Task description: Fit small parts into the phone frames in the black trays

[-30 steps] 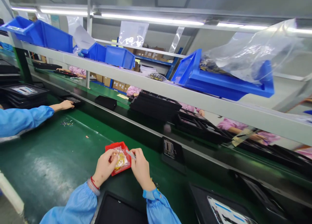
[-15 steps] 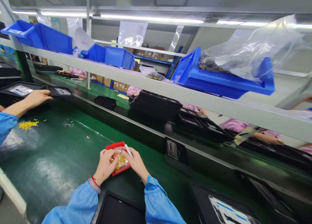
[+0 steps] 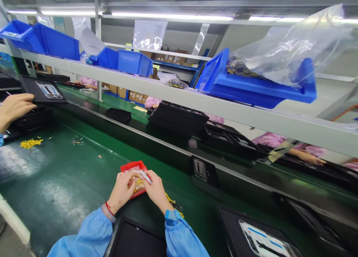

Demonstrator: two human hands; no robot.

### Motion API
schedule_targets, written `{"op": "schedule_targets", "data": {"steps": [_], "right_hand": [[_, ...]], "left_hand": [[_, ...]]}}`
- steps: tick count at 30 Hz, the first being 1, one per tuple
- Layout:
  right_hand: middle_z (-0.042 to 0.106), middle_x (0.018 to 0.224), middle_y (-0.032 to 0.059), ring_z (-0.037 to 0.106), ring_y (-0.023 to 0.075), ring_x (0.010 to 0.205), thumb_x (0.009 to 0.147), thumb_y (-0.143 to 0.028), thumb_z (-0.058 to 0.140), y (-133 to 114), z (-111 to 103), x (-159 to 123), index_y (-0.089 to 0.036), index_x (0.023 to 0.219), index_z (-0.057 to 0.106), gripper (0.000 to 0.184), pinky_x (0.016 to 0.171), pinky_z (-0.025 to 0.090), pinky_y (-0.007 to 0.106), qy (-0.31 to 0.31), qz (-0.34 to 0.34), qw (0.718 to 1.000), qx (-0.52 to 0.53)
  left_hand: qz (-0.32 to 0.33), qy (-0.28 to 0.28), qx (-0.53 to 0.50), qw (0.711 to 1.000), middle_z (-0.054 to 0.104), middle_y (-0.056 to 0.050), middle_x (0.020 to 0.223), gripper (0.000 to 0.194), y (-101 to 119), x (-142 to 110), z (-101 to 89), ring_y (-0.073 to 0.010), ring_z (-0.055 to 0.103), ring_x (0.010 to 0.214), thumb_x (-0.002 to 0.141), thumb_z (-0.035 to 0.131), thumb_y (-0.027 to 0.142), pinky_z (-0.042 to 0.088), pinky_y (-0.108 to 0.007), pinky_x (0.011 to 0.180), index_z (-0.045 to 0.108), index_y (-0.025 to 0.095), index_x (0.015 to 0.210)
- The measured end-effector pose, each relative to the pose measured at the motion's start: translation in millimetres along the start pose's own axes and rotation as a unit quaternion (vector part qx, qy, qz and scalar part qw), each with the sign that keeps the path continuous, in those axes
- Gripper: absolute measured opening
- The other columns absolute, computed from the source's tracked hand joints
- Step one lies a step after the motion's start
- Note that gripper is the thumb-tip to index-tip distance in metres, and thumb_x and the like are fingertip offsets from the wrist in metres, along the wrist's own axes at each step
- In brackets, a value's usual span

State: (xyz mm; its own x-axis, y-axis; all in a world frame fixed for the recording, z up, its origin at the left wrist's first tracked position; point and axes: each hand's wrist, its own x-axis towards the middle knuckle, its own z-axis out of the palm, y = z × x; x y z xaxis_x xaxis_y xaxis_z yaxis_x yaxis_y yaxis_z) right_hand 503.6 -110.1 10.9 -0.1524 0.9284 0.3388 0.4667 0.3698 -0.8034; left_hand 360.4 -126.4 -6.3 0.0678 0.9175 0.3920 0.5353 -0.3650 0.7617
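My hands work low in the middle of the view, over a small red plastic tray [image 3: 133, 165]. My left hand [image 3: 121, 192] pinches a clear plastic bag [image 3: 134, 178] of yellow parts lying in that tray. My right hand [image 3: 156, 191] grips a narrow white strip [image 3: 145, 177] against the bag, close to my left fingers. Much of the tray is hidden under my hands. A loose tangle of yellow and dark scraps [image 3: 175, 205] lies on the green conveyor belt [image 3: 56, 167] just beyond my right wrist.
A co-worker's hand [image 3: 13, 107] is at a tilted black tray [image 3: 44, 92] at far left, above scattered yellow bits [image 3: 30, 143]. Black trays [image 3: 260, 234] sit near me. A shelf rail [image 3: 195, 108] carries blue bins [image 3: 251, 85]; more workers sit beyond.
The co-worker's hand has moved left and the black tray at far left is now tilted up. My hands stay over the red tray, with the white strip lying flatter across the bag.
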Motion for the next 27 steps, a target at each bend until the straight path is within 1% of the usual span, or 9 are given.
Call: {"op": "schedule_targets", "data": {"steps": [2, 7, 10, 14, 17, 23, 27], "right_hand": [[0.067, 0.074, 0.0050, 0.063, 0.0216, 0.070, 0.075, -0.021, 0.053, 1.0, 1.2, -1.0, -0.020, 0.073, 0.066, 0.013, 0.065, 0.047, 0.029, 0.000, -0.001, 1.000, 0.001], [0.068, 0.072, 0.0067, 0.063, 0.0238, 0.068, 0.075, -0.028, 0.051, 7.1, 1.7, -1.0, -0.020, 0.073, 0.066, 0.018, 0.064, 0.048, 0.032, -0.001, -0.013, 1.000, 0.015], [0.068, 0.071, 0.0069, 0.064, 0.0243, 0.067, 0.075, -0.033, 0.051, 10.7, 1.6, 0.1, -0.020, 0.072, 0.066, 0.020, 0.064, 0.049, 0.033, -0.003, -0.017, 0.999, 0.032], [0.069, 0.070, 0.0067, 0.064, 0.0253, 0.067, 0.072, -0.038, 0.055, 13.9, 1.1, -0.1, -0.021, 0.071, 0.067, 0.021, 0.065, 0.051, 0.034, -0.014, -0.002, 0.998, 0.060], [0.070, 0.071, 0.0076, 0.065, 0.0264, 0.067, 0.071, -0.039, 0.055, 16.3, 0.7, -1.7, -0.020, 0.072, 0.068, 0.022, 0.065, 0.051, 0.035, -0.026, 0.007, 0.997, 0.066], [0.071, 0.070, 0.0070, 0.065, 0.0261, 0.063, 0.067, -0.035, 0.057, 23.6, 1.6, -4.5, -0.021, 0.072, 0.069, 0.019, 0.058, 0.052, 0.033, -0.036, 0.005, 0.996, 0.083], [0.071, 0.072, 0.0075, 0.066, 0.0263, 0.064, 0.067, -0.035, 0.057, 23.8, -2.9, -3.0, -0.020, 0.075, 0.069, 0.021, 0.059, 0.053, 0.032, -0.048, 0.006, 0.996, 0.070]], "left_hand": [[0.000, 0.000, -0.004, 1.000, 0.065, -0.004, 0.065, 0.024, 0.6, -0.1, 1.0, -0.0241, 0.057, 0.068, 0.077, 0.044, 0.022, 0.040, -0.042, 0.080, 0.065, 0.020, 0.089], [0.005, 0.004, -0.002, 1.000, 0.067, -0.005, 0.074, 0.016, 1.2, 0.0, 5.7, -0.0223, 0.058, 0.070, 0.075, 0.046, 0.016, 0.040, -0.041, 0.080, 0.061, 0.020, 0.077], [0.006, 0.007, 0.005, 1.000, 0.067, -0.005, 0.077, 0.015, 0.3, -0.2, 9.2, -0.0224, 0.058, 0.073, 0.075, 0.045, 0.013, 0.040, -0.040, 0.079, 0.059, 0.019, 0.077], [0.010, 0.013, 0.011, 1.000, 0.067, -0.005, 0.079, 0.016, -1.1, -0.7, 12.8, -0.0224, 0.058, 0.076, 0.074, 0.044, 0.010, 0.040, -0.040, 0.081, 0.057, 0.019, 0.077], [0.012, 0.018, 0.011, 1.000, 0.067, -0.005, 0.081, 0.017, -2.5, -0.7, 15.0, -0.0214, 0.059, 0.077, 0.073, 0.044, 0.008, 0.039, -0.040, 0.083, 0.056, 0.019, 0.077], [0.013, 0.033, 0.024, 0.999, 0.067, -0.003, 0.075, 0.016, -4.1, -0.1, 18.5, -0.0197, 0.058, 0.071, 0.066, 0.048, 0.006, 0.040, -0.039, 0.082, 0.054, 0.020, 0.072], [0.004, 0.059, 0.047, 0.997, 0.067, -0.003, 0.076, 0.023, -4.6, 1.6, 17.0, -0.0199, 0.060, 0.071, 0.066, 0.046, 0.003, 0.040, -0.041, 0.083, 0.057, 0.020, 0.078]]}}
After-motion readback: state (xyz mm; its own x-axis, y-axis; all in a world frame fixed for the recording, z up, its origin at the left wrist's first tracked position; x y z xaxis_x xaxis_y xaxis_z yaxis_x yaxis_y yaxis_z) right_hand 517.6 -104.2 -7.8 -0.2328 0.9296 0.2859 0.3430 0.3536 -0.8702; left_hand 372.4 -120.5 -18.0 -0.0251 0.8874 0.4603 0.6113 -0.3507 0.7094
